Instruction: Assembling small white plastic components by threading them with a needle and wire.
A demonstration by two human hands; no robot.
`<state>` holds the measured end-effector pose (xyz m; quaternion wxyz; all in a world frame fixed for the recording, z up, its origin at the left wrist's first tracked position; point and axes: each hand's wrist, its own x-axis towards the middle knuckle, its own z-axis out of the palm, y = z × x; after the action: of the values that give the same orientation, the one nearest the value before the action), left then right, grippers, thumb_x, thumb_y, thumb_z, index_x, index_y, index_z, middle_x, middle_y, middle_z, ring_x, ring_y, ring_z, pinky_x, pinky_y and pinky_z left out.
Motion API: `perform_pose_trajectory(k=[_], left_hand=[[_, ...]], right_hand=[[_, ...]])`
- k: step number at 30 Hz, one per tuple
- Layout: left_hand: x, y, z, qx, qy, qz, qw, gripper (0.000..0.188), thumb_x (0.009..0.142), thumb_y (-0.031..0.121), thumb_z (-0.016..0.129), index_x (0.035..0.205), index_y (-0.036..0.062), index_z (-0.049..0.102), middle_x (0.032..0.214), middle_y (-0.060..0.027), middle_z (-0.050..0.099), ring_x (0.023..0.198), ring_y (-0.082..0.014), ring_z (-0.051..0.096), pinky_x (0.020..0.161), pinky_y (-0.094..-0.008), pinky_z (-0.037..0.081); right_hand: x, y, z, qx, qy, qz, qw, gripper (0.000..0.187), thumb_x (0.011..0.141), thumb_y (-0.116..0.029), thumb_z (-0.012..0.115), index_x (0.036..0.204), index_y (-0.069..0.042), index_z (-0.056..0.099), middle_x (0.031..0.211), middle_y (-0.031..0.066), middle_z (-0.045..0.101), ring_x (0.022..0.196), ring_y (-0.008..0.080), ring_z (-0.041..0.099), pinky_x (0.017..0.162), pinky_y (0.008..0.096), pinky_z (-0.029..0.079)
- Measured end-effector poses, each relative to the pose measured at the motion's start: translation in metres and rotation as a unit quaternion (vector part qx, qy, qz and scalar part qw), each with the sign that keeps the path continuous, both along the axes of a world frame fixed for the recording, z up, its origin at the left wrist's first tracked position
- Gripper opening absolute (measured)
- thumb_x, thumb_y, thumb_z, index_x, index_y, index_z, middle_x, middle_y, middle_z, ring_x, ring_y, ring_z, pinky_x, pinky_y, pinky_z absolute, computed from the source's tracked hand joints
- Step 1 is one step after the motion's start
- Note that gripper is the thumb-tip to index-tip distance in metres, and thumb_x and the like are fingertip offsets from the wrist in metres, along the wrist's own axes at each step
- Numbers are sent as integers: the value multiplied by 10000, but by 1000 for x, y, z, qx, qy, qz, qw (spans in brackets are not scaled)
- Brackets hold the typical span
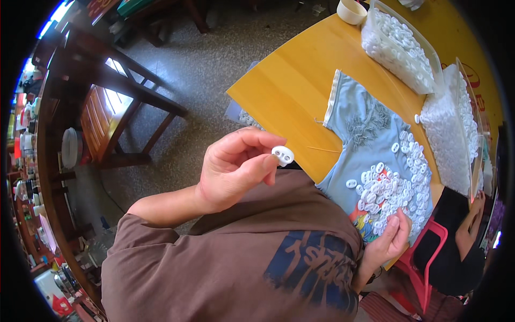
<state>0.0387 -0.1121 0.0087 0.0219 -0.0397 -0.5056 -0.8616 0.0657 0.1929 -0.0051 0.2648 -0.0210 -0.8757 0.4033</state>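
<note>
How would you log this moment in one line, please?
left hand: pinching white two-hole piece | right hand: at white pile, grip unclear | white pile: on blue cloth | cloth: on yellow table

White piece (282, 155): small, rounded, two dark holes side by side on its face; I have it pinched between the thumb and forefinger of my left hand (230, 169), at the centre of the frame.
Pose: face turned toward me, both holes uncovered.
Heap of white pieces (378, 194): many small ovals, right of centre, lying on the light blue cloth (351, 88) at mixed angles, many with holes showing.
Spread: thickest at the lower right, thinning into a scatter up the right side; one piece sits at the heap's left edge.
Near edge: my right hand's fingers (403, 217) touch the heap; whether they grip one, I can't tell.
</note>
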Motion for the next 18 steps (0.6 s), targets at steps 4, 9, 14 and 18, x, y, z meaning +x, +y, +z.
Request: perform_pose_trajectory(k=[4, 9, 14, 18], left_hand=[[0, 1, 2, -73, 50, 30, 996, 200, 803, -66, 529, 1000, -45, 553, 877, -87, 550, 658, -95, 566, 570, -190, 449], [-3, -5, 0, -233, 157, 66, 957, 180, 784, -80, 534, 959, -41, 550, 835, -81, 562, 648, -89, 564, 559, -191, 451], [0, 0, 7, -107, 69, 41, 991, 173, 783, -77, 541, 948, -27, 551, 811, -72, 579, 640, -86, 560, 555, -196, 451], [0, -6, -8, -2, -77, -3, 997, 143, 802, -39, 547, 943, -19, 555, 836, -76, 592, 624, -90, 551, 554, -207, 453]], right_hand=[[1, 2, -1, -7, -9, -8, 1000, 197, 889, -67, 466, 993, 73, 555, 821, 58, 518, 720, 115, 482, 648, 233, 406], [2, 5, -7, 3, -18, -6, 1000, 204, 897, -77, 463, 1013, 69, 544, 895, 60, 508, 782, 116, 478, 688, 230, 404], [3, 3, -6, 8, -35, 5, 999, 204, 898, -79, 461, 1017, 66, 541, 917, 57, 504, 795, 117, 476, 703, 224, 402], [5, 6, -8, -9, -27, -6, 1000, 198, 896, -73, 461, 1014, 61, 546, 913, 56, 508, 787, 111, 474, 706, 220, 399]])
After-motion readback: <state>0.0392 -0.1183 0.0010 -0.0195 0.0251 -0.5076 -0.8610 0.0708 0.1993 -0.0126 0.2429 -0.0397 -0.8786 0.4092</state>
